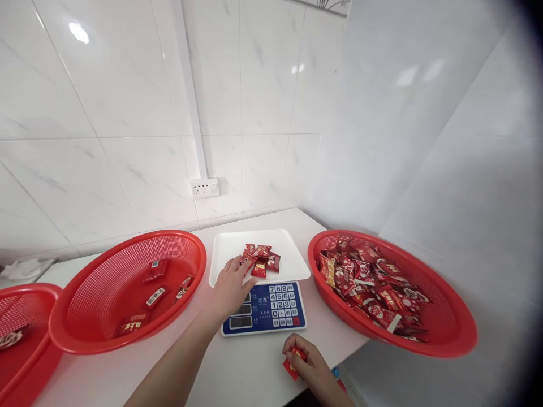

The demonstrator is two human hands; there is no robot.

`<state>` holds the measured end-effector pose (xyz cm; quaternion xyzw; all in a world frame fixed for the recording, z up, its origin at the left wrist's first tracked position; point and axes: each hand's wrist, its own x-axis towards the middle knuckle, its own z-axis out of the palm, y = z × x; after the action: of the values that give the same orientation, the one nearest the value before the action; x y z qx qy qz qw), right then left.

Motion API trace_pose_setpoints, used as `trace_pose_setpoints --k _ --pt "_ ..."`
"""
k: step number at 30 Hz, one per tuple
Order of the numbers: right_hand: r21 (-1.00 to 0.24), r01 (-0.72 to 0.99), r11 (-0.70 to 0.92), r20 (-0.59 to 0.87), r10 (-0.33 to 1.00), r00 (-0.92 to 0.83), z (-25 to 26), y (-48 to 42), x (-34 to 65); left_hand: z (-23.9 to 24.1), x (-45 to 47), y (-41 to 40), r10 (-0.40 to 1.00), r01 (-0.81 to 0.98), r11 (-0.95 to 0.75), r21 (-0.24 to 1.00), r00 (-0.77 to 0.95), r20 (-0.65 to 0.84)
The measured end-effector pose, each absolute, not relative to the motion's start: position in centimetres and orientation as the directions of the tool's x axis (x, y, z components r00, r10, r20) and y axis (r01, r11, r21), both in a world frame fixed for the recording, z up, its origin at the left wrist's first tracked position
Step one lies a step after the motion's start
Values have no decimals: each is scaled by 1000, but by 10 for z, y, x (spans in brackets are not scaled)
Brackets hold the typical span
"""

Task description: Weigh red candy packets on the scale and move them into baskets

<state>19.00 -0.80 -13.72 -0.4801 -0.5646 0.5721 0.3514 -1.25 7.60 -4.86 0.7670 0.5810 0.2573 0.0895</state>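
My left hand [231,286] reaches over the white scale tray [224,240]. Its fingertips touch a small pile of red candy packets [262,259], while the thumb stands apart from the fingers. Part of the nearest packet is covered by those fingers. Below the tray is the blue keypad panel [263,308] of the scale; my left wrist hides some of its displays. Near the front right of the table, my right hand [311,364] is closed around a red candy packet [291,368] with yellow marks, which shows partly between thumb and fingers.
To the right, a red plastic basket [449,322] holds a heap of red packets. Another red basket [97,271], on the left, contains several scattered packets. A third basket [38,362] is cut off at the left edge. Behind the table, a tiled wall carries a socket [205,187].
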Motion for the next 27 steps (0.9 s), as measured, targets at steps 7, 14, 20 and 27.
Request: trace_pose_setpoints --k 7,14,20,27 --pt "-976 206 -74 -136 942 -308 -144 -9 191 -78 -13 -9 883 595 -467 654 356 307" --pt "-982 164 -95 -146 929 -339 -143 -23 173 -113 -24 -60 971 487 17 873 201 -131" --pt "-997 71 -13 -41 913 -406 -137 -39 137 -112 -16 -61 948 254 135 958 249 -199" --pt "-984 2 -176 -162 904 -394 -136 -47 136 -114 -12 -60 938 -104 244 964 279 -207"
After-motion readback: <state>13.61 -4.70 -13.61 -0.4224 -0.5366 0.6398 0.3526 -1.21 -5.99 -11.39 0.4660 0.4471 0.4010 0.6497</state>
